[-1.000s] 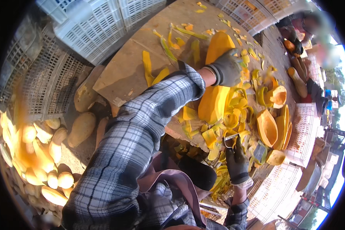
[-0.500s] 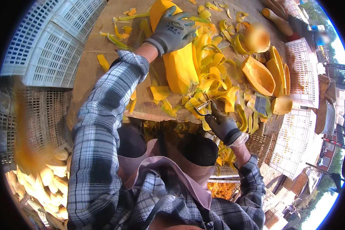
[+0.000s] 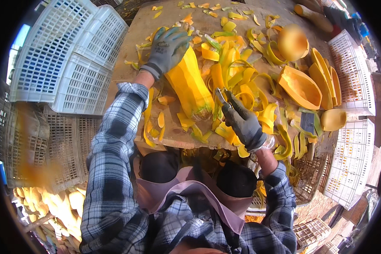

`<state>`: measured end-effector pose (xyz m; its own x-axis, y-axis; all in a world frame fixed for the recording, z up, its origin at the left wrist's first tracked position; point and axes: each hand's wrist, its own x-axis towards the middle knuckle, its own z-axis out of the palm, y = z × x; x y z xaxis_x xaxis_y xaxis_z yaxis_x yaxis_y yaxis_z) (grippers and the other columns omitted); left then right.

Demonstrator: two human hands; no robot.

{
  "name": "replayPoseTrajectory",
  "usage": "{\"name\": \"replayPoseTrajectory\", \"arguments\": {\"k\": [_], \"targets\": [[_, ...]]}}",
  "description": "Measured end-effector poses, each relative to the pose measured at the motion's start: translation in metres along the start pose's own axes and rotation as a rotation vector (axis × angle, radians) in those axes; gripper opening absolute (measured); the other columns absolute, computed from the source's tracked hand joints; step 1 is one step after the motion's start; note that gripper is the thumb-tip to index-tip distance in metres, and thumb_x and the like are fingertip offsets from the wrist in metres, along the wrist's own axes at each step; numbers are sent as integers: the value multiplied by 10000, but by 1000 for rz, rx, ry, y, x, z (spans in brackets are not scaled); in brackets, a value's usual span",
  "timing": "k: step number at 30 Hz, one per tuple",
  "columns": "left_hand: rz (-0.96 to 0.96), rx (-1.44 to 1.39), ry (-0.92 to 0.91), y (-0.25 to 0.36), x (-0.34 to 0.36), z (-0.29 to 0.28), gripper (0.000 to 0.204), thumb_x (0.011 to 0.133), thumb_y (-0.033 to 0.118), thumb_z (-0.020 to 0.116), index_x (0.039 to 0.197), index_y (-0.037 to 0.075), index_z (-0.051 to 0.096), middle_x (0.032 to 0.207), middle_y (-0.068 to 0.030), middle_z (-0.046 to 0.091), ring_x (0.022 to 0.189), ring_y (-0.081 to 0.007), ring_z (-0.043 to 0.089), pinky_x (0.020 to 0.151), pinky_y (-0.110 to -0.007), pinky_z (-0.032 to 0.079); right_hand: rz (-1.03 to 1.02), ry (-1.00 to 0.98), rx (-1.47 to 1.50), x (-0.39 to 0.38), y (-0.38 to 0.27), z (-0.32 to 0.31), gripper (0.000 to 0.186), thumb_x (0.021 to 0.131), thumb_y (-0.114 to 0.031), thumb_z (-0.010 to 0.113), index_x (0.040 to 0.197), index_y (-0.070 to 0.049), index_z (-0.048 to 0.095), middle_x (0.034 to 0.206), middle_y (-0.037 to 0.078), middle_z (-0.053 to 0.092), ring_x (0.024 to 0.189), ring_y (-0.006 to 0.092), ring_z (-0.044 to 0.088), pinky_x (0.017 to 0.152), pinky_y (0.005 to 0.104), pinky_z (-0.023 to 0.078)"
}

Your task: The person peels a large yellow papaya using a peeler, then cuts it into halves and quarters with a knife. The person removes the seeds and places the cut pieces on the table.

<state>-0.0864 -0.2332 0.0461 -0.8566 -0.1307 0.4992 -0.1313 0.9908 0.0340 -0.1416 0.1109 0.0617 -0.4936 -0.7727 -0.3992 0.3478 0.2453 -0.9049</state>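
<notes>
1. Orange peeled squash (image 3: 189, 84), one, lies lengthwise mid-counter, stem end near the person.
2. Left hand (image 3: 167, 48), grey glove, fingers curled over the squash's far end, pressing it down.
3. Right hand (image 3: 241, 122), grey glove, closed around one peeler (image 3: 221, 96), blade just right of the squash's near end.
4. Wooden counter (image 3: 139, 42) littered with yellow-green peel strips (image 3: 241, 80), too many to count.
5. Right side: about three hollowed squash halves (image 3: 300, 86) stacked together, one round piece (image 3: 292, 42) far right, one smaller piece (image 3: 333, 119) near right.
6. White plastic crates (image 3: 63, 55), three stacked at left; more at the right edge (image 3: 351, 165).
7. Unpeeled squashes (image 3: 67, 203) piled near left, count unclear.
</notes>
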Motion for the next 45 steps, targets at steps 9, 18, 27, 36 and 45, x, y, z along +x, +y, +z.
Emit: {"name": "replayPoseTrajectory", "arguments": {"k": [9,18,27,36,45], "targets": [[-197,-466,304,-7,-11,5,308,1030,216,529,1300,145,659,1251,-151,675,1215,-331,592,1098,-438,407,-415,-32,-869,132,-48,43,661,984,-470,514,1474,-34,433,1155,282,675,1093,462,628,951,473,492],[-128,-524,267,-8,-12,4,358,1054,273,507,1303,47,629,1299,-173,643,1240,-323,568,1093,-407,415,-211,-312,-1127,-8,-77,6,596,970,-364,642,1472,-77,500,872,222,721,805,307,733,776,384,548],[-147,-324,278,-54,17,42,303,1016,303,571,1211,99,682,1165,-122,690,1096,-315,633,966,-404,483,-371,104,-954,136,-81,68,620,994,-470,516,1442,-43,485,1159,281,678,1114,447,636,963,451,491],[-262,-350,173,-51,19,42,410,1005,461,533,1156,125,714,1196,-83,703,1183,-279,611,1086,-446,363,64,-189,-1448,-14,-107,22,673,967,-423,620,1508,-60,449,917,222,733,885,279,740,836,366,542],[-260,-382,128,-51,25,52,414,1012,474,513,1158,144,716,1226,-77,692,1197,-288,604,1087,-458,355,-367,60,-1282,102,-76,86,601,983,-393,553,1467,-65,411,986,287,685,950,461,656,820,518,509]]}}
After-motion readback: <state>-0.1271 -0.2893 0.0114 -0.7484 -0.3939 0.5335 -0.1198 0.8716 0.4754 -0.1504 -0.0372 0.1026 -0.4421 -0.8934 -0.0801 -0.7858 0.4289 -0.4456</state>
